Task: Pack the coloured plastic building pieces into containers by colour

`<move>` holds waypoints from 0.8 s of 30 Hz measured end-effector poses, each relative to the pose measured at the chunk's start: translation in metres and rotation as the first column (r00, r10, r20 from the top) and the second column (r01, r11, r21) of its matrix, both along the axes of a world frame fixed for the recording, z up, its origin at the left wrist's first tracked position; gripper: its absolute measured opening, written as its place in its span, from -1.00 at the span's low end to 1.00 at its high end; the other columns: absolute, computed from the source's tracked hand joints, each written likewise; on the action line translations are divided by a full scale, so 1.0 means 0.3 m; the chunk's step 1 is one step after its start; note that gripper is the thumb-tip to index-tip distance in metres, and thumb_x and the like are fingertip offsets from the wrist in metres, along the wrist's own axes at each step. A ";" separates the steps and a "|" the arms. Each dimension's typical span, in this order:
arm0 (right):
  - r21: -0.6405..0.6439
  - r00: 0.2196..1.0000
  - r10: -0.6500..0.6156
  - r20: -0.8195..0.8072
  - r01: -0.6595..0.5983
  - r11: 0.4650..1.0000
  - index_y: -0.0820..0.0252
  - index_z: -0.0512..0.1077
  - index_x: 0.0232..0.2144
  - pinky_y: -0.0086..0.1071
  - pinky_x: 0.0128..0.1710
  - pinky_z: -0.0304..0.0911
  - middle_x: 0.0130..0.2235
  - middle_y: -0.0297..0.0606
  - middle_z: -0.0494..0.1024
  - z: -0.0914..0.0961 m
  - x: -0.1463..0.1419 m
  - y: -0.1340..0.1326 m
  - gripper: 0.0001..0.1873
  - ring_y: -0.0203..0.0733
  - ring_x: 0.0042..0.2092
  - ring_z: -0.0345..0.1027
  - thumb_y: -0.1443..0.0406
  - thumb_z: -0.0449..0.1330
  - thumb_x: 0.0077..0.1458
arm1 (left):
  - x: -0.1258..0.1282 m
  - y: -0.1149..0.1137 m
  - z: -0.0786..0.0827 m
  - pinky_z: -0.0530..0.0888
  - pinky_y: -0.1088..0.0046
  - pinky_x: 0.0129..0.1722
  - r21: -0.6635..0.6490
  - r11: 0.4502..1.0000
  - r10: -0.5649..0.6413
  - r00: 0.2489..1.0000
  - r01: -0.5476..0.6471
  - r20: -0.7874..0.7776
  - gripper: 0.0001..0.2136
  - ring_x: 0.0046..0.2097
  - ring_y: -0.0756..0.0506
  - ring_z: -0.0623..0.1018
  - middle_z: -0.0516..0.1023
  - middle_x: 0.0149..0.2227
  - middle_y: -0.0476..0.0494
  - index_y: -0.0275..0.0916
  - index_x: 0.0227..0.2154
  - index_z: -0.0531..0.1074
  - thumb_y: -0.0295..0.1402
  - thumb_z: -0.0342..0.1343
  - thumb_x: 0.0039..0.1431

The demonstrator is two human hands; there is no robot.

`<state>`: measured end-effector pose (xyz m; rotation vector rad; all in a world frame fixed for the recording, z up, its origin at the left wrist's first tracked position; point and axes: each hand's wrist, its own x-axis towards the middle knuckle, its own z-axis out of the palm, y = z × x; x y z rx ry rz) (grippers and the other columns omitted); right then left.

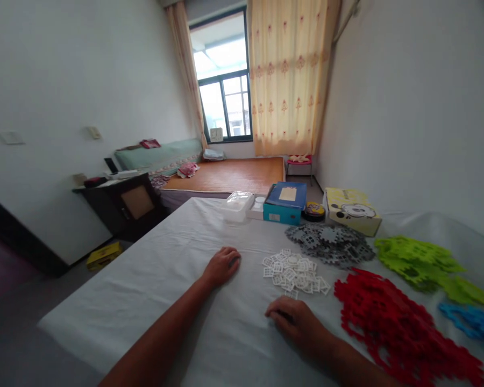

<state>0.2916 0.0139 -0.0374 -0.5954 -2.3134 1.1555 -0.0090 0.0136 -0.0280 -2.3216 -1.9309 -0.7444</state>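
My left hand [223, 266] rests on the pale cloth of the table, its fingers loosely curled together and nothing seen in them. To its right lies a loose heap of small white window-shaped plastic pieces [292, 271], apart from the hand. Just below that heap, my right hand [296, 318] lies on the cloth, also curled, with a small gap between thumb and forefinger and no object showing there. Close by on the right spreads a pile of flat red plastic pieces [391, 317] with notched edges. Neither hand touches a pile.
Behind the white heap sit grey notched pieces [331, 243]. Green pieces [419, 260] and blue pieces [474, 321] lie farther right. Along the back edge stand a clear plastic container [237, 205], a blue box [285, 201], a round tin [314, 210] and a yellow box [353, 209].
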 end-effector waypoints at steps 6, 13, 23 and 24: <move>0.216 1.000 -0.030 0.004 0.028 0.976 0.15 0.52 -0.22 -0.28 -0.10 0.34 -0.22 -0.15 0.59 -0.001 0.001 0.009 -0.74 -0.16 -0.17 0.46 0.26 0.03 0.23 | 0.004 -0.001 -0.006 0.41 0.32 0.00 0.013 1.000 -0.009 1.000 0.009 -0.006 -0.81 -0.05 -0.13 0.46 0.52 -0.14 -0.19 -0.17 -0.17 0.49 -0.37 0.00 0.24; 0.455 0.987 -0.117 0.115 0.052 0.889 0.08 0.51 -0.19 -0.15 0.05 0.32 -0.17 -0.13 0.59 0.014 -0.014 -0.029 -0.70 -0.12 -0.12 0.45 0.21 -0.01 0.27 | -0.002 -0.008 -0.028 0.39 0.30 -0.03 0.036 0.999 -0.011 0.999 0.012 -0.030 -0.80 -0.06 -0.14 0.44 0.49 -0.14 -0.21 -0.19 -0.20 0.48 -0.37 -0.05 0.28; 0.545 0.933 -0.329 0.144 0.203 0.813 0.05 0.52 -0.25 -0.19 -0.02 0.37 -0.16 -0.14 0.58 -0.001 -0.030 -0.042 -0.76 -0.10 -0.12 0.47 0.25 0.04 0.23 | -0.028 -0.006 -0.043 0.37 0.25 -0.03 -0.017 0.999 -0.045 0.994 0.047 0.096 -0.79 -0.03 -0.16 0.43 0.51 -0.11 -0.23 -0.19 -0.20 0.51 -0.39 -0.03 0.26; 0.544 0.928 -0.347 0.136 0.222 0.809 0.06 0.52 -0.25 -0.21 -0.04 0.38 -0.16 -0.13 0.58 -0.001 -0.032 -0.043 -0.77 -0.10 -0.12 0.47 0.26 0.05 0.22 | -0.032 -0.007 -0.040 0.37 0.25 -0.02 -0.024 0.998 -0.051 0.991 0.055 0.120 -0.79 -0.04 -0.16 0.43 0.52 -0.12 -0.22 -0.19 -0.21 0.52 -0.40 -0.02 0.26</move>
